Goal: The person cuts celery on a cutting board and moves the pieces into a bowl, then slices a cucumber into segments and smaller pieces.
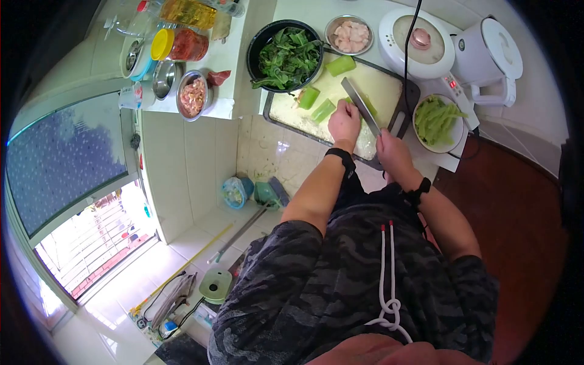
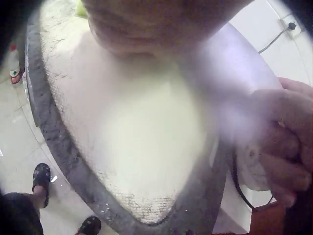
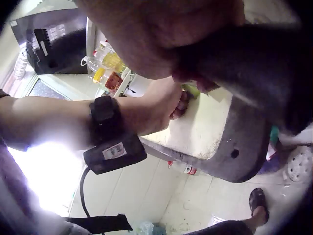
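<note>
My right hand grips the handle of a kitchen knife, its blade slanting up and left over the cutting board. Beside the blade, my left hand has its fingers curled at a piece of peeled green stem, which is mostly hidden by the hand and knife. Other thick green stem pieces lie on the board left of the hand, and one lies near its far edge. In the left wrist view, the left hand covers the top and the knife is blurred.
A black bowl of leafy greens overlaps the board's far left corner. Beyond stands a metal bowl of pale meat. At right are a plate of sliced green stem, a white cooker, a kettle and a black cord.
</note>
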Demonstrator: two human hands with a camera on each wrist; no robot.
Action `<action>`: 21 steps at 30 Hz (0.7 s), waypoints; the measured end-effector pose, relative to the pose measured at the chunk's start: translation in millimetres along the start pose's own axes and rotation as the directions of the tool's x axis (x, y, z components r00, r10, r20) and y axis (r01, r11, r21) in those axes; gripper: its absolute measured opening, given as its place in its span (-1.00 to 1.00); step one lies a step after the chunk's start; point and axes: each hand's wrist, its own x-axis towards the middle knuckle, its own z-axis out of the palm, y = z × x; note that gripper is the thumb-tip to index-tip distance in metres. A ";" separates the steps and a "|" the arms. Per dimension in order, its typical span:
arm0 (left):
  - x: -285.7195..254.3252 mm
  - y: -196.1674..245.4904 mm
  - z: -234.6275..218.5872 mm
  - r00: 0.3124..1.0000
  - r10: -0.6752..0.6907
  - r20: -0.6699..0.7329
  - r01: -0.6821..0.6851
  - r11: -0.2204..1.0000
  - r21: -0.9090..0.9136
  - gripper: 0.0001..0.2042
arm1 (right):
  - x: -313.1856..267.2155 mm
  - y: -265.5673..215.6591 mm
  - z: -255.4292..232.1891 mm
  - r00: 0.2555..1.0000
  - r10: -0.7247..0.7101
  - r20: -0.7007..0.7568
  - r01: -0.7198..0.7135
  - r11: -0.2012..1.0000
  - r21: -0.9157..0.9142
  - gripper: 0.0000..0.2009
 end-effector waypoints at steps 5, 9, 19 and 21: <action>1.8 2.5 -4.8 0.999 0.020 0.048 -0.022 0.999 0.035 -0.78 | -4.7 6.9 2.7 1.000 -0.025 0.013 0.025 1.000 -0.008 -0.81; 2.1 3.7 -6.8 0.998 0.018 0.066 -0.022 0.998 0.056 -0.78 | 6.1 6.8 15.3 0.998 -0.037 0.040 0.036 0.999 0.026 -0.83; 4.8 0.8 -7.8 0.993 0.045 0.110 -0.052 0.997 0.059 -0.78 | 3.1 1.7 2.7 0.996 -0.007 0.084 0.005 1.000 0.020 -0.84; 4.3 1.1 -9.0 0.993 0.042 0.113 -0.048 0.997 0.055 -0.78 | 9.6 1.4 9.6 0.998 -0.026 0.064 0.024 0.999 0.025 -0.84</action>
